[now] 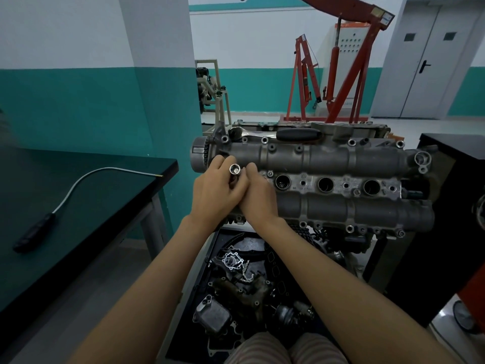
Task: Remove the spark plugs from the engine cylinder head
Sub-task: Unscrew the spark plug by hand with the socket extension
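Grey cast metal of the engine cylinder head is filling the middle of the view, sitting on a stand that is mostly hidden beneath it. Both hands are meeting at its left end over the first plug well, which they are covering completely. The left hand is curling its fingers round a shiny socket, whose open mouth is pointing up; the lower part of the socket is hidden between the palms. The right hand is pressing against the left, its fingertips pinching the same socket. No spark plug is showing; three open wells to the right are too dark to see into. A ratchet is lying along the far edge of the head. On the dark surface at left, a flexible pickup tool is resting.
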